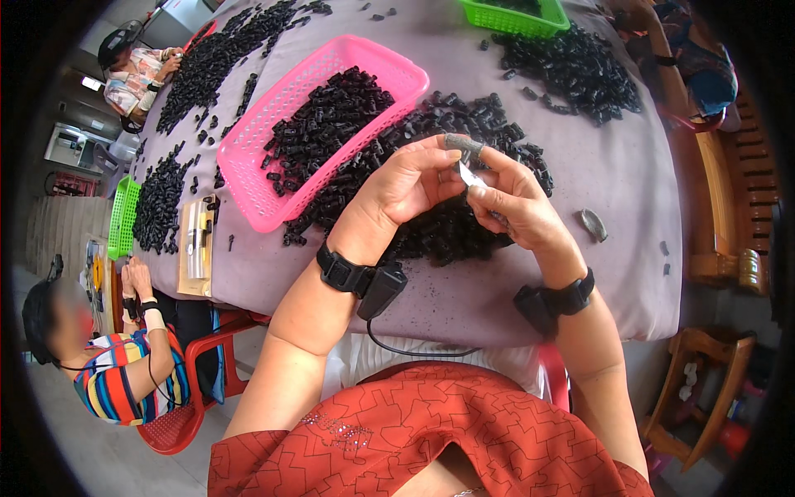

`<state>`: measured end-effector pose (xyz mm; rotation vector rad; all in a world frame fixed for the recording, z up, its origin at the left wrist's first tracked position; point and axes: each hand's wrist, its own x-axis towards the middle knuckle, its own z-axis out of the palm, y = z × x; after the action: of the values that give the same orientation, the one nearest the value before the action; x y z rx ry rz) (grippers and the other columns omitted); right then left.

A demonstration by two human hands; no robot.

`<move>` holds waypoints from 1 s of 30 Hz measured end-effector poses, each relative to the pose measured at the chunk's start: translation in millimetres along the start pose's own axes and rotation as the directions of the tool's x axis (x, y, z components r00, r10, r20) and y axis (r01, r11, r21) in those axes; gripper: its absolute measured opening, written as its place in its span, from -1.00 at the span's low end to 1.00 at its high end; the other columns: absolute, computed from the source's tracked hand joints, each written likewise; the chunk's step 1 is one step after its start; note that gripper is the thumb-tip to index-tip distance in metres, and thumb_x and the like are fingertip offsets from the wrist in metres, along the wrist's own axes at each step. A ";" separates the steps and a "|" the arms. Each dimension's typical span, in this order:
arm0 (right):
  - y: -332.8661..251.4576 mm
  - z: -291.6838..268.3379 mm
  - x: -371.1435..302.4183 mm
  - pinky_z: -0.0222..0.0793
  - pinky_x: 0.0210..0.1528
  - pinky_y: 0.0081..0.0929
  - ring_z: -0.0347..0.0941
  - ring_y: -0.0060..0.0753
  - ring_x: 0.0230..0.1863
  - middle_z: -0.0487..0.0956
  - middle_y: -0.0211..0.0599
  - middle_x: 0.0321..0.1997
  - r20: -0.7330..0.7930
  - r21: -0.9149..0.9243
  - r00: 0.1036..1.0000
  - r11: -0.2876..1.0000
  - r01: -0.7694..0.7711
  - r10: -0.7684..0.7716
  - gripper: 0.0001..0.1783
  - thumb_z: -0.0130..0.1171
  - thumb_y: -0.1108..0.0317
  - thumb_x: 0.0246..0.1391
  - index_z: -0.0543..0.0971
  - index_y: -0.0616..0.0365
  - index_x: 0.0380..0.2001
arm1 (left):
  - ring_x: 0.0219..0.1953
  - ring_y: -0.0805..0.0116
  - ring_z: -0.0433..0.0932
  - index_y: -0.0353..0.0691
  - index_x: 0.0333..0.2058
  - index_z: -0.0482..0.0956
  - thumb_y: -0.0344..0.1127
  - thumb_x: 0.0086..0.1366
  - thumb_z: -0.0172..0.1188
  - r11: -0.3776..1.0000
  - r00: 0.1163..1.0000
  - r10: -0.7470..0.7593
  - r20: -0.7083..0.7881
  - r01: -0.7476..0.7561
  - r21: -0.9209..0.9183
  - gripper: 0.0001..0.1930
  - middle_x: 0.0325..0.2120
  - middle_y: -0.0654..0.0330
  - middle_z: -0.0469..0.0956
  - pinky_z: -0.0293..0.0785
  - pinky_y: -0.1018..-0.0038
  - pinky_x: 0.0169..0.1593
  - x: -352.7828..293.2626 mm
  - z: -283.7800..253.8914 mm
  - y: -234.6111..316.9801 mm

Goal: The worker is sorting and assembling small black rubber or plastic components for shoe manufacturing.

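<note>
My left hand [407, 180] is raised over a pile of small black plastic parts [447, 236], thumb and fingertips pinched together. What it pinches is mostly hidden, though something small and dark shows at the fingertips. A grey cover [464, 147] wraps a fingertip where the two hands meet. My right hand [520, 203] is closed on a small knife, its pale pointed blade [468, 174] aimed up toward the left fingertips. Left of my hands stands a pink plastic basket [257, 211], partly filled with the same black parts. Both wrists wear black straps with box-shaped devices.
A loose grey finger cover [592, 225] lies on the cloth-covered table [638, 282] at right. Further piles surround a green basket [530, 23] and another green basket [124, 217]. A cardboard piece with tools [197, 247] lies left. Several people sit around the table.
</note>
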<state>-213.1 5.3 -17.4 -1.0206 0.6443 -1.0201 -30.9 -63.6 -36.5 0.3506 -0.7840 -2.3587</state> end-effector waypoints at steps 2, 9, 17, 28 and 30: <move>-1.2 -0.5 0.0 0.05 -0.68 -0.79 0.19 -0.77 -0.62 0.33 -0.57 -0.54 0.000 0.004 1.000 1.000 -0.008 0.008 -0.36 0.13 0.38 0.19 0.19 0.21 0.29 | -0.21 0.50 0.57 -0.24 -0.02 0.46 -0.40 0.27 0.12 1.000 1.000 -0.011 -0.009 0.011 0.008 -0.71 -0.21 0.26 0.56 0.55 0.55 -0.11 -0.5 1.1 0.3; -1.9 -0.6 0.3 0.05 -0.68 -0.79 0.19 -0.77 -0.62 0.34 -0.55 -0.55 0.021 0.035 1.000 0.999 -0.005 0.004 -0.36 0.12 0.38 0.19 0.18 0.23 0.30 | -0.23 0.50 0.57 -0.24 -0.02 0.46 -0.40 0.27 0.11 1.000 1.000 -0.017 0.009 0.017 -0.001 -0.70 -0.22 0.26 0.56 0.56 0.56 -0.13 -0.7 -2.4 0.9; -4.0 -1.8 -0.9 0.03 -0.69 -0.77 0.16 -0.75 -0.65 0.33 -0.51 -0.57 0.020 0.000 1.000 1.000 -0.021 0.021 -0.35 0.11 0.37 0.19 0.17 0.23 0.30 | -0.23 0.49 0.57 -0.25 -0.01 0.46 -0.41 0.27 0.10 1.000 0.999 -0.029 -0.042 0.029 0.001 -0.70 -0.24 0.25 0.57 0.56 0.57 -0.15 -0.3 -0.3 -1.0; -3.9 1.5 0.8 0.05 -0.67 -0.77 0.16 -0.76 -0.63 0.33 -0.51 -0.56 -0.021 0.000 1.000 1.000 -0.016 0.016 -0.40 0.07 0.41 0.19 0.20 0.29 0.27 | -0.26 0.51 0.56 -0.23 -0.07 0.50 -0.38 0.27 0.11 1.000 1.000 -0.018 -0.022 0.018 0.021 -0.75 -0.26 0.26 0.58 0.53 0.57 -0.14 -0.7 -4.6 -1.0; -5.1 1.5 -0.2 0.05 -0.66 -0.77 0.16 -0.76 -0.62 0.34 -0.52 -0.56 -0.003 -0.013 1.000 1.000 -0.022 0.022 -0.42 0.05 0.42 0.20 0.21 0.30 0.27 | -0.26 0.51 0.56 -0.22 -0.08 0.50 -0.37 0.28 0.11 1.000 1.000 -0.023 -0.015 0.023 0.014 -0.76 -0.26 0.27 0.57 0.52 0.57 -0.13 -0.1 -5.8 -2.3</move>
<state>-213.9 5.2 -12.1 -1.0211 0.6643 -0.9996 -29.5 -64.6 -42.4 0.3853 -0.7938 -2.3704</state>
